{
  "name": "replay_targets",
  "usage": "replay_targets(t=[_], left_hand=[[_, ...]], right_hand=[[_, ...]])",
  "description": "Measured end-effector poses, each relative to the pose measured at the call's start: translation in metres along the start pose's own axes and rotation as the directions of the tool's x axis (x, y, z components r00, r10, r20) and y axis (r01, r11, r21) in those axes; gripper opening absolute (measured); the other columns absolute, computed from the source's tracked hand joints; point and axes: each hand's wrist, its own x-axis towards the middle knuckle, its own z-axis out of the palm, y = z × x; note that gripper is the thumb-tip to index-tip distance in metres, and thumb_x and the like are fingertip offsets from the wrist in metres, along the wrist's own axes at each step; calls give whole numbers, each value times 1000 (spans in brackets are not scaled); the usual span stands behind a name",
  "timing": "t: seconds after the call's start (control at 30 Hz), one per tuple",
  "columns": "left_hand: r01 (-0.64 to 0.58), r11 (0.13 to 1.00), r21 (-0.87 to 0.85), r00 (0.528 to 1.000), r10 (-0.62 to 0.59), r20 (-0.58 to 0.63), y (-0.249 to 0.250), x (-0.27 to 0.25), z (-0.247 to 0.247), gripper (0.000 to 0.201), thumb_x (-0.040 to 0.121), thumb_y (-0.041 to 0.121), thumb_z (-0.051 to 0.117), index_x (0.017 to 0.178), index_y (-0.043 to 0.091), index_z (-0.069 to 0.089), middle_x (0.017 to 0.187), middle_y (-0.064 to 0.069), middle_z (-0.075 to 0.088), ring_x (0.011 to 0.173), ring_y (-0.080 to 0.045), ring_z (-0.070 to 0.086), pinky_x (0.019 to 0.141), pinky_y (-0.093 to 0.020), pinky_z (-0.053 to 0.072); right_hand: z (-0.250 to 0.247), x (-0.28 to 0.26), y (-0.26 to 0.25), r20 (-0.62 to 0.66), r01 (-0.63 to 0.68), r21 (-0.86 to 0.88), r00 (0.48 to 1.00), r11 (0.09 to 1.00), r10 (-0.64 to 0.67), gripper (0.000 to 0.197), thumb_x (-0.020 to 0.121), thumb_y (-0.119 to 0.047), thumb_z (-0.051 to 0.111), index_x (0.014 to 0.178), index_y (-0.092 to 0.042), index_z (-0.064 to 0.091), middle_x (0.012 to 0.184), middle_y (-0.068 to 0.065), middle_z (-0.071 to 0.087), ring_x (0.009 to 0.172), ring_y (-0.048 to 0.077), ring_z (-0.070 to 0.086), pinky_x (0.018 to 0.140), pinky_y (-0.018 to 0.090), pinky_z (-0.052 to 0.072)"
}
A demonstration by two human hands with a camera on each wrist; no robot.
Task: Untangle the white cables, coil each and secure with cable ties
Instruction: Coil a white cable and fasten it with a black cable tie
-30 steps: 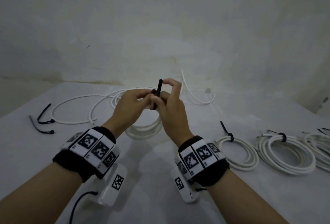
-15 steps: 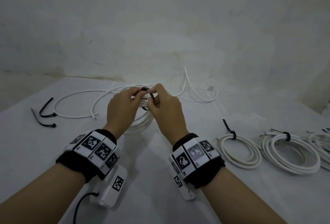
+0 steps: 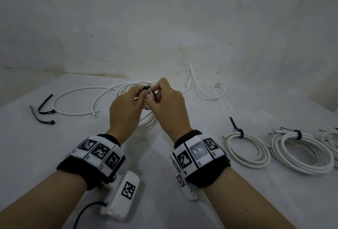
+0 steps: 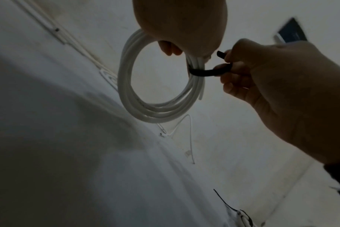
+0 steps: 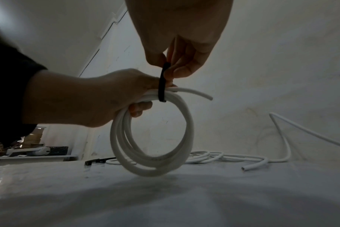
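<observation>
My left hand [image 3: 135,100] grips the top of a small coil of white cable [image 3: 149,124], which hangs upright just above the table. A black cable tie [image 5: 162,83] is looped round the coil's strands beside the left fingers. My right hand [image 3: 161,99] pinches the tie's ends between thumb and fingers. In the left wrist view the black cable tie [image 4: 204,72] runs from the coil [image 4: 157,113] into the right hand [image 4: 262,76]. One short cable end sticks out of the coil [image 5: 151,167] to the right.
A loose white cable [image 3: 76,100] sprawls at the back of the white table [image 3: 36,155]. Two spare black ties [image 3: 43,111] lie at the left. Tied coils [image 3: 247,148] [image 3: 301,150] lie in a row at the right, another at the edge [image 3: 332,144]. A wall stands behind.
The tie stood upright between my fingers a second ago; now it is bent round the coil. Both hands have moved slightly away from me with the coil.
</observation>
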Motion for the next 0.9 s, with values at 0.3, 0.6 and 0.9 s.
replay_targets(t=[0.3, 0.6, 0.9], left_hand=[[-29, 997, 65, 1000, 29, 0, 10, 11, -6, 23, 97, 28, 48, 104, 20, 68, 88, 3, 70, 82, -18, 62, 67, -32, 45], [-92, 978, 188, 994, 101, -39, 15, 10, -9, 24, 96, 33, 47, 104, 22, 67, 86, -1, 72, 78, -23, 64, 62, -27, 35], [-86, 981, 176, 994, 96, -52, 21, 7, -9, 24, 97, 28, 48, 108, 19, 67, 88, -3, 72, 80, -23, 65, 64, -27, 36]], right_hand=[[-4, 1, 0, -16, -31, 31, 999, 999, 32, 7, 90, -13, 55, 93, -6, 53, 62, -2, 53, 61, 18, 54, 61, 27, 42], [-10, 1, 3, -57, 12, 74, 998, 997, -8, 5, 89, -9, 57, 90, -5, 54, 60, 3, 56, 54, 16, 52, 54, 23, 42], [-8, 0, 0, -73, 32, 82, 997, 996, -26, 4, 89, -9, 56, 89, -5, 54, 57, -1, 53, 52, 13, 52, 56, 20, 42]])
